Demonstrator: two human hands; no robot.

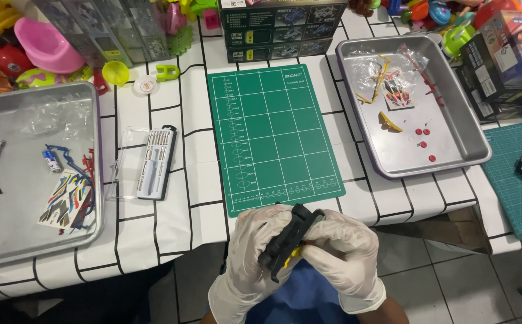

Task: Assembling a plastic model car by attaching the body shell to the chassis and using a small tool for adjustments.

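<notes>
Both my hands wear white gloves and meet just below the table's front edge. My left hand (246,255) and my right hand (342,255) together grip a black toy car chassis (288,240) with a yellow part showing at its lower side. The chassis is tilted, one end pointing up toward the green cutting mat (273,135). The mat lies bare in the middle of the table, just beyond my hands.
A metal tray (471,141) at right holds small red and yellow parts, a sticker sheet and clear bags. A second metal tray (96,150) at left holds batteries, stickers and part frames. A screwdriver set (153,163) lies beside it. Boxes and toys crowd the back.
</notes>
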